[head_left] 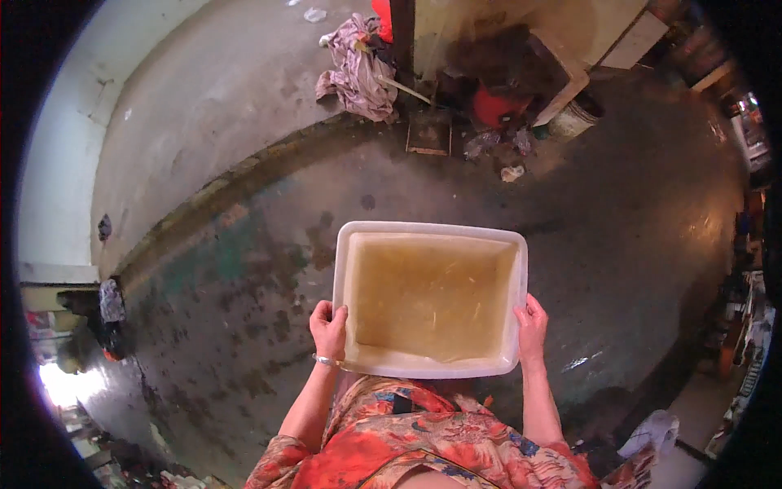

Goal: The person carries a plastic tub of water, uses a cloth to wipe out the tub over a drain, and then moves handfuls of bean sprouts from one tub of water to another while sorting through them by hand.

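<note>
A white rectangular plastic tub [432, 293] is held out in front of my body, with murky yellow-brown liquid inside. My left hand [330, 326] is closed on the tub's left side, a bracelet at its wrist. My right hand [529, 326] grips the right side at about the same height. Below the tub shows my red patterned clothing [407, 448].
A dark, stained wet floor [619, 269] surrounds me, with a low step [220, 175] running along the left. At the back are crumpled pink fabric [358, 73], a red item [493, 106] and a pale bucket [570, 122]. Cluttered shelving [753, 130] lines the right.
</note>
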`<action>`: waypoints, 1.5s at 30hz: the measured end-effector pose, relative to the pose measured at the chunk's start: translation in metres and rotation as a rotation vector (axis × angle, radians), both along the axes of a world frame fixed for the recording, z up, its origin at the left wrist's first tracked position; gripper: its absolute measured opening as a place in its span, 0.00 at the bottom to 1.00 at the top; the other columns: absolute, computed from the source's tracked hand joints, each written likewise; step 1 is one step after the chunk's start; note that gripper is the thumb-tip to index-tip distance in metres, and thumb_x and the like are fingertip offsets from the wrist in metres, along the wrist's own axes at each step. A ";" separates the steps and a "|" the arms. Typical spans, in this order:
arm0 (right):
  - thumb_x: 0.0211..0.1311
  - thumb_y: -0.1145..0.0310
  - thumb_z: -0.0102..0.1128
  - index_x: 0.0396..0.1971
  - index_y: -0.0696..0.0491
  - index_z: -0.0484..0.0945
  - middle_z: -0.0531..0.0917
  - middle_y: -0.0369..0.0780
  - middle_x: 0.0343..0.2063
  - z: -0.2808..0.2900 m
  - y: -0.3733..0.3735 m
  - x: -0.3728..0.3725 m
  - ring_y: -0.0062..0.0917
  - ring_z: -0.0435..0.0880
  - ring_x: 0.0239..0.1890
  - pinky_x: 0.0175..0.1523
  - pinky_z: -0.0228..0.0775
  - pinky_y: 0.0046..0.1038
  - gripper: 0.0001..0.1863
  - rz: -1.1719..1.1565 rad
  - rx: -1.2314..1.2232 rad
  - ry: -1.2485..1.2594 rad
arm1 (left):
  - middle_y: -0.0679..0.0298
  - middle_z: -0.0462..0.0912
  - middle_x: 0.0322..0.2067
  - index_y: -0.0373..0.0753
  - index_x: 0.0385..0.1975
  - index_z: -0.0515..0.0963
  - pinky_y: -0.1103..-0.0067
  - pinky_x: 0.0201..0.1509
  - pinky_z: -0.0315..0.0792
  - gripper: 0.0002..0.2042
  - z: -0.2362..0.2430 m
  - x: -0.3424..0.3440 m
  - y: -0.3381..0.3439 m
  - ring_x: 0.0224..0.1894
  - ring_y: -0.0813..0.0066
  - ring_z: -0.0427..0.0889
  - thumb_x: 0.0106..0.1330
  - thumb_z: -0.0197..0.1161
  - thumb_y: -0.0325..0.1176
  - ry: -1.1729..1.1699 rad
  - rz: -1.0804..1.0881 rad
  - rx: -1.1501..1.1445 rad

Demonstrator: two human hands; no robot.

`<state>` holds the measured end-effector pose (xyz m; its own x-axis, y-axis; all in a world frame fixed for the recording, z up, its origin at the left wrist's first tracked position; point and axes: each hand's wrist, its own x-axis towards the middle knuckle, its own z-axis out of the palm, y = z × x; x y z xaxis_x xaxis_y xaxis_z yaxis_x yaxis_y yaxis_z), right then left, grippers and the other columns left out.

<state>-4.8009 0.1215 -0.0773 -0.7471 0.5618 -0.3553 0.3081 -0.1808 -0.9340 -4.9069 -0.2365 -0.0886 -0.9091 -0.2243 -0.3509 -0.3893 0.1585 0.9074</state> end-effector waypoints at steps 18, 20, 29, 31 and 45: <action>0.56 0.78 0.49 0.53 0.64 0.70 0.79 0.39 0.46 -0.128 0.037 -0.415 0.21 0.77 0.45 0.52 0.66 0.23 0.22 0.047 -0.245 -0.225 | 0.77 0.65 0.18 0.38 0.19 0.67 0.87 0.25 0.58 0.10 -0.132 -0.308 0.040 0.23 0.89 0.60 0.57 0.63 0.26 -0.028 0.296 -0.037; 0.57 0.76 0.50 0.52 0.64 0.71 0.78 0.39 0.46 -0.171 0.024 -0.452 0.21 0.76 0.47 0.55 0.64 0.23 0.21 0.004 -0.191 -0.208 | 0.78 0.62 0.18 0.40 0.18 0.66 0.87 0.25 0.55 0.12 -0.167 -0.325 0.026 0.23 0.89 0.58 0.57 0.63 0.26 -0.077 0.352 -0.102; 0.58 0.71 0.55 0.45 0.61 0.77 0.79 0.37 0.43 -0.360 -0.002 -0.648 0.19 0.75 0.45 0.51 0.64 0.21 0.16 0.274 -0.106 -0.163 | 0.76 0.67 0.19 0.39 0.19 0.69 0.86 0.28 0.58 0.08 -0.335 -0.420 0.024 0.23 0.87 0.61 0.58 0.61 0.27 -0.080 0.605 -0.197; 0.58 0.71 0.55 0.44 0.61 0.77 0.79 0.37 0.42 -0.401 -0.009 -0.676 0.18 0.75 0.44 0.50 0.65 0.20 0.16 0.309 -0.102 -0.195 | 0.76 0.66 0.19 0.40 0.19 0.68 0.86 0.27 0.58 0.09 -0.372 -0.437 0.027 0.23 0.87 0.61 0.58 0.62 0.28 -0.106 0.681 -0.164; 0.51 0.75 0.54 0.46 0.60 0.77 0.81 0.35 0.38 -0.602 -0.072 -0.704 0.16 0.76 0.38 0.44 0.67 0.19 0.20 0.387 -0.265 -0.255 | 0.76 0.67 0.19 0.40 0.18 0.69 0.86 0.25 0.59 0.10 -0.587 -0.436 -0.059 0.22 0.87 0.63 0.59 0.62 0.31 -0.180 0.726 -0.126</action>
<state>-5.5045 0.0497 -0.6793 -0.7531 0.1282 -0.6452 0.6108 -0.2282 -0.7582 -5.3426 -0.2957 -0.6756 -0.4490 -0.7931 -0.4116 -0.5758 -0.0954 0.8120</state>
